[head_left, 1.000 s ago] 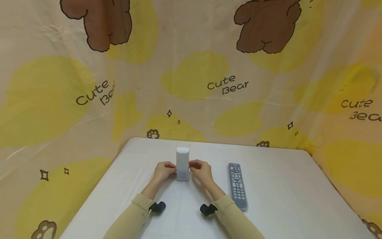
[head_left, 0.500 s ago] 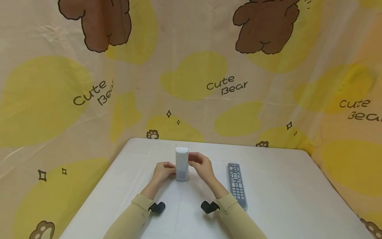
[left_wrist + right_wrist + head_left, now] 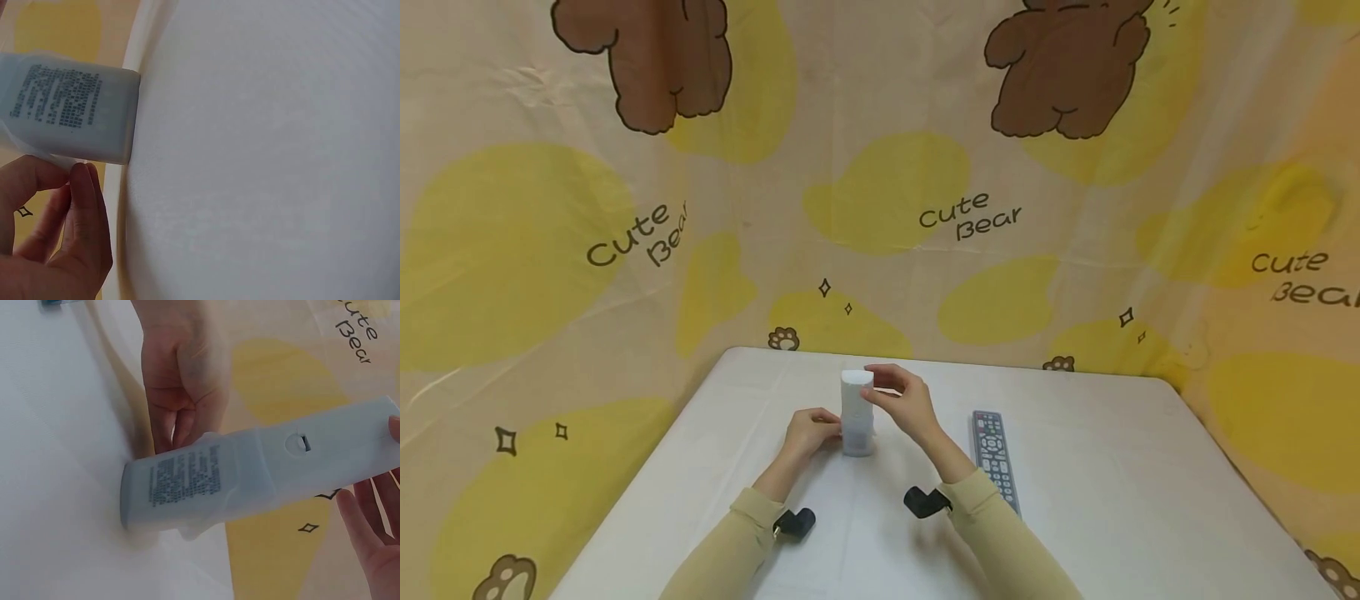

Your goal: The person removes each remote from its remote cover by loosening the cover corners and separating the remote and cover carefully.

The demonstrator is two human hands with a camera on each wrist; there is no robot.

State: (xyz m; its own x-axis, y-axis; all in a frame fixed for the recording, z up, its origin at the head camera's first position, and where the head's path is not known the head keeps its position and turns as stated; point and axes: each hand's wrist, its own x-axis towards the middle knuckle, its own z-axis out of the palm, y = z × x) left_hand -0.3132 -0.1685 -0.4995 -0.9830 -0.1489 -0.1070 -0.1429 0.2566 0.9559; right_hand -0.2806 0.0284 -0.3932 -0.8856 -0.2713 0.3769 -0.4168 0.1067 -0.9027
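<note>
White, slim, rounded plastic device (image 3: 857, 398) stands upright on the white table (image 3: 1120, 467), its foot on the cloth. It lies between the two hands: immediately right of the left hand (image 3: 807, 429), immediately left of the right hand (image 3: 910, 404). A translucent film cover (image 3: 247, 472) wraps its lower part; dark print shows through there, and a small round mark with a slot sits above, on the bare part.

Left hand: low on the device's left side, thumb and fingertips pressed together, pinching an edge of the film cover. Right hand: at the top, thumb on the near face by the right edge, forefinger at the far upper edge, pinching the device between them; the lower fingers stand spread, just off its right side.

Change over the last second: right hand has risen from the device's lower right side to its top. Left hand and device hold their places. Right sleeve now hides more of the near end of the grey-blue button remote (image 3: 992, 450), which lies flat to the right, apart from the device.

Count: one white device, one film cover, one remote, two hands, two black wrist cameras (image 3: 796, 522), one table, one printed bear backdrop (image 3: 880, 200) on the far side.
</note>
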